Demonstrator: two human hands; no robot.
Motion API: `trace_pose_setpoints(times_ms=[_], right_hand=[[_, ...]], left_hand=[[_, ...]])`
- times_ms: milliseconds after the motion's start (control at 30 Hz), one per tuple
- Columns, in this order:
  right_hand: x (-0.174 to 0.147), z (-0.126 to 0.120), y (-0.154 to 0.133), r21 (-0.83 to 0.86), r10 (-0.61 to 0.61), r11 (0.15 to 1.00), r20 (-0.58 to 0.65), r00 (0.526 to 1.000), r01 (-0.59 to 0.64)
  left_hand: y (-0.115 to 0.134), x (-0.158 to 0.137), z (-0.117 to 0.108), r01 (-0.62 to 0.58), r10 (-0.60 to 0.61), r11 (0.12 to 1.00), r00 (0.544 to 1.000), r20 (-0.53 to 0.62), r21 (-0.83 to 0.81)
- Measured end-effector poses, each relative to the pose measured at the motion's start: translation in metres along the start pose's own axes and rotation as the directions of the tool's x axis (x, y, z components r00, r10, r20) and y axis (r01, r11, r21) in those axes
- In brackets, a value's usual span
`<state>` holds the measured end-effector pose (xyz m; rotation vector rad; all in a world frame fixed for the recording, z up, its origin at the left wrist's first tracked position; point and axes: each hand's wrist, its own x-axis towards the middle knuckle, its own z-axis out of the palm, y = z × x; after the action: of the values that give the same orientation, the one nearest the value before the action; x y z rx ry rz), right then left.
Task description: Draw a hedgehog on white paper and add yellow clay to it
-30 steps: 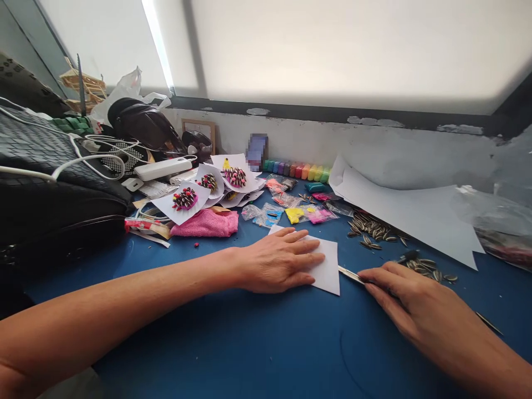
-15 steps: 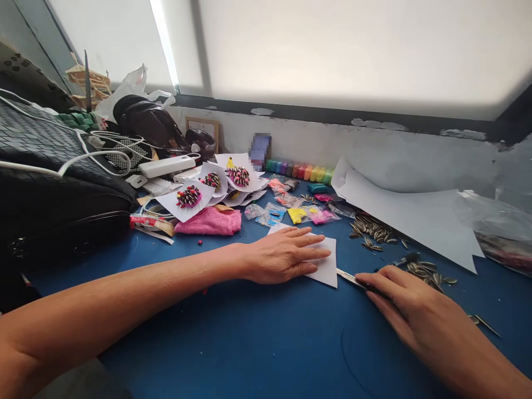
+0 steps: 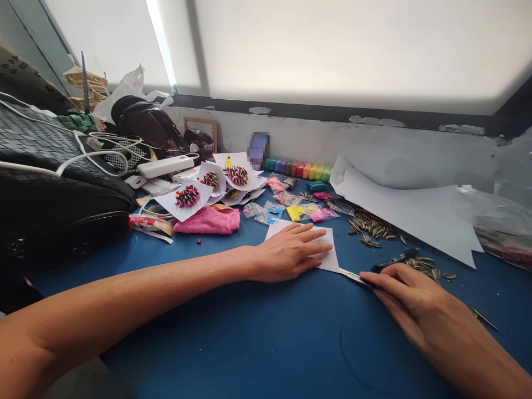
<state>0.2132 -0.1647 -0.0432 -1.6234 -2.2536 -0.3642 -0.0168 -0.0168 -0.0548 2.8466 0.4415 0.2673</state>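
My left hand lies flat with its fingers spread on a small white sheet of paper on the blue table. Pinched in my right hand is a slim knife with a narrow, pale blade; most of its handle is hidden by my fingers. The blade's tip is at the paper's lower right corner; whether it touches is hard to tell. Just beyond my right hand lies a black pen beside striped sunflower seeds.
Several small bags of coloured clay and a seed pile lie behind the paper. A large white sheet rests at right. Hedgehog-like clay figures on paper, a pink cloth and a black bag stand left.
The small paper has turned slightly, its lower right corner shifting away from me, with my left hand on it. My right hand and the knife have moved slightly right.
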Motion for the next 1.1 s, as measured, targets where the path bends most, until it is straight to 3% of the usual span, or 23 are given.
trace_pose_setpoints(times_ms=[200,500,767,1100], right_hand=[[-0.005,0.001,-0.002,-0.030,-0.024,0.999,-0.049,0.999,0.022],[-0.006,0.002,-0.007,-0.019,-0.018,1.000,-0.064,0.998,0.016],[-0.010,0.004,-0.010,-0.053,-0.008,0.999,-0.069,0.998,0.004],[-0.012,0.003,-0.008,0.026,0.023,0.999,-0.088,0.996,-0.021]], left_hand=[[-0.001,-0.004,-0.003,-0.044,0.056,0.989,0.995,0.084,-0.139],[-0.002,-0.005,-0.007,-0.066,0.083,0.992,0.982,0.170,-0.106],[-0.010,-0.005,-0.006,0.011,0.018,0.957,0.995,0.097,-0.289],[-0.009,-0.004,-0.009,-0.046,0.077,0.978,0.986,0.149,-0.203]])
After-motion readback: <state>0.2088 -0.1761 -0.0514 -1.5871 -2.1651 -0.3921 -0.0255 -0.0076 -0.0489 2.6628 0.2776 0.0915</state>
